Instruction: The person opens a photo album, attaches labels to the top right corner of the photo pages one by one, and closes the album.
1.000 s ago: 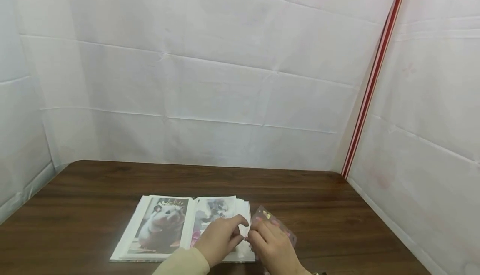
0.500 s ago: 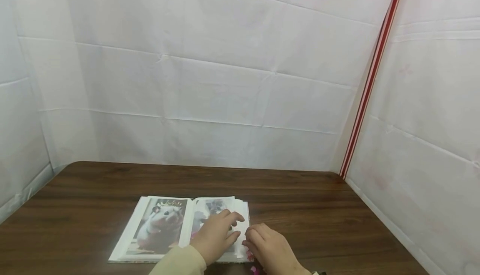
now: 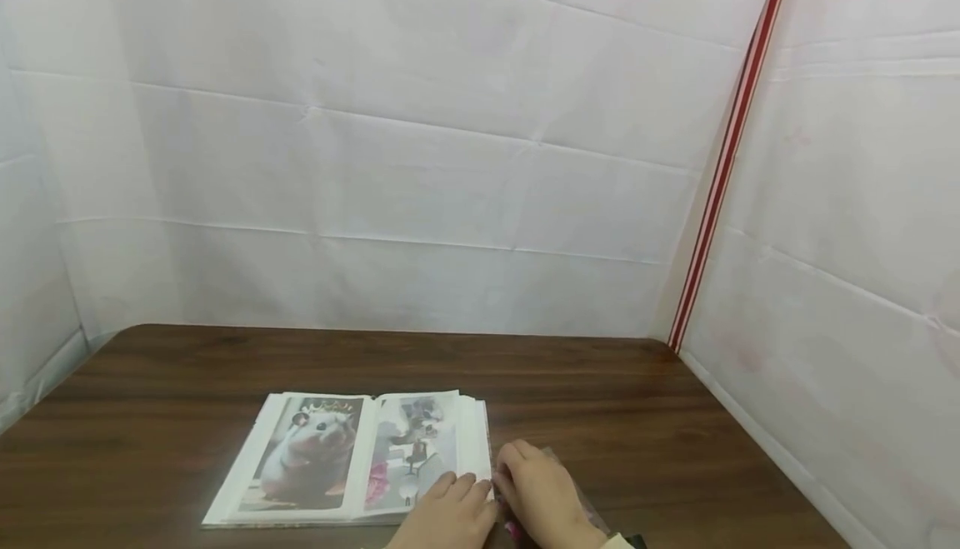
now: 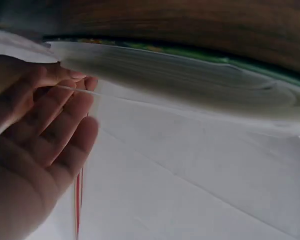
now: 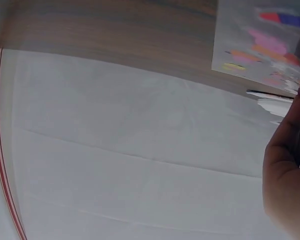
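Clear printed sheet (image 5: pixel 247 47) — probably light, bendy, slick; best held by edges; right hand (image 3: pixel 540 486) pinching it; left hand (image 3: pixel 450 511) at album (image 3: pixel 362 459) edge — grip unclear.

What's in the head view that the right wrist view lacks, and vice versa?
Head only: the open faces of the album, with a crowned hamster photo on one page and a paler photo on the other. The left hand is plain here; I can't tell whether the right wrist view catches it.
Right wrist only: the red-and-blue shape on the printed sheet; head shows just slivers of that sheet, by the right hand.
Both: right hand, brown table, white drape, red-striped band.
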`<state>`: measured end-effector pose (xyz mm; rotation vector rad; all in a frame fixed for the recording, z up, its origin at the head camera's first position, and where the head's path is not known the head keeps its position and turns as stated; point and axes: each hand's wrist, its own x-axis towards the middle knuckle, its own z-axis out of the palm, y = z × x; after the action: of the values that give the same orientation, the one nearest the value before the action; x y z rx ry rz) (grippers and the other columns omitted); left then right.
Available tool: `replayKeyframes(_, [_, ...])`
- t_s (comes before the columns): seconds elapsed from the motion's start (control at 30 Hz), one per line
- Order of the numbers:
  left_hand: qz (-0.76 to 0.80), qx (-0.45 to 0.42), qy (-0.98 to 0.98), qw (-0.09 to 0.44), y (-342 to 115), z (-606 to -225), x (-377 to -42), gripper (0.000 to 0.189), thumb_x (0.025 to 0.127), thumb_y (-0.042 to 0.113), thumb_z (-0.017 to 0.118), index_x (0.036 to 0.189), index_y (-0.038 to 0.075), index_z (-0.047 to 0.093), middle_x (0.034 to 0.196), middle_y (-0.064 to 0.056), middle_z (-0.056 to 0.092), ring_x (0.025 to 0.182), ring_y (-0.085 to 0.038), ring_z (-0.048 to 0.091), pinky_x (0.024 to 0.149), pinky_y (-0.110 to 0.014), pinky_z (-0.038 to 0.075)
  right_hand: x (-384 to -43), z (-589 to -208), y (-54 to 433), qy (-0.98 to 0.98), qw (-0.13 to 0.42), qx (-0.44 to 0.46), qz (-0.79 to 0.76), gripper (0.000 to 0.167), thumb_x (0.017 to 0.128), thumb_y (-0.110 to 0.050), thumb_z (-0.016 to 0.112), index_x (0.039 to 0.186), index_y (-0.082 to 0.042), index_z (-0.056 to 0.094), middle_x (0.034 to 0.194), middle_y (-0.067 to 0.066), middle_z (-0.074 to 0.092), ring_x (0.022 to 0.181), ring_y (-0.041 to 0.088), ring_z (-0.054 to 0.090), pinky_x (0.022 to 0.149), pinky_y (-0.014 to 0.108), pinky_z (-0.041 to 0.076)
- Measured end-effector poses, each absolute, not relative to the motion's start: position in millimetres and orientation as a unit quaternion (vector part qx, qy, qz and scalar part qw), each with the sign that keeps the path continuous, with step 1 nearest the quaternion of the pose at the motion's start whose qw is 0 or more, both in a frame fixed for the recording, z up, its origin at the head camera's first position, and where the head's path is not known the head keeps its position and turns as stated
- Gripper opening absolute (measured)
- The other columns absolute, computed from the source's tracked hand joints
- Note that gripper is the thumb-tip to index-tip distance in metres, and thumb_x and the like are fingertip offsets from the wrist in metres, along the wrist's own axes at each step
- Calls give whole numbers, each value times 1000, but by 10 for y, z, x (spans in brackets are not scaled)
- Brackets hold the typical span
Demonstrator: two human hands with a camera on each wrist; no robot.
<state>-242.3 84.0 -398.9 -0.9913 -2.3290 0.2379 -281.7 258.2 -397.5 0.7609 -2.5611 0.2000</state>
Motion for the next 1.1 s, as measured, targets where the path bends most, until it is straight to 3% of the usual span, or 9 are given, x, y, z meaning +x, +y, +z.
replayKeyframes(0.07, [73,-380,-894,227,842,-4037,-2423,59,84,70,45,120,27,65,125,4,63,113,-18,61,91,-34,52,-2818,-3970,2582,-938,219,261,65,13,84,-21,72,83,-16,60,83,-6,62,69,6,59,61,21,51])
replayKeyframes(0.17, [49,-376,-910,165,831,-4084,-2442,61,86,71,41,130,33,58,136,-3,59,121,-26,58,94,-45,52,-2810,-3958,2580,-946,201,245,64,13,85,-23,70,84,-16,59,83,-6,62,71,7,60,62,23,52])
replayKeyframes(0.6, [54,-371,-918,131,834,-4045,-2452,61,84,72,44,133,37,54,135,2,58,122,-24,56,92,-45,51,-2829,-3908,2615,-963,127,200,132,13,90,-25,63,83,-17,55,81,-10,54,71,3,52,69,28,52])
replayKeyframes(0.83, [63,-367,-919,131,853,-4020,-2453,61,84,72,44,133,38,54,133,3,59,120,-22,57,91,-43,52,-2879,-3875,2675,-959,103,169,205,12,94,-21,60,87,-13,54,76,-6,52,64,1,48,55,18,44])
replayKeyframes(1.1, [61,-377,-917,117,828,-4042,-2484,61,85,71,44,136,38,52,135,2,58,122,-22,56,92,-43,52,-2923,-3904,2701,-957,101,173,211,13,91,-22,63,84,-15,55,77,-7,53,66,1,46,58,21,42])
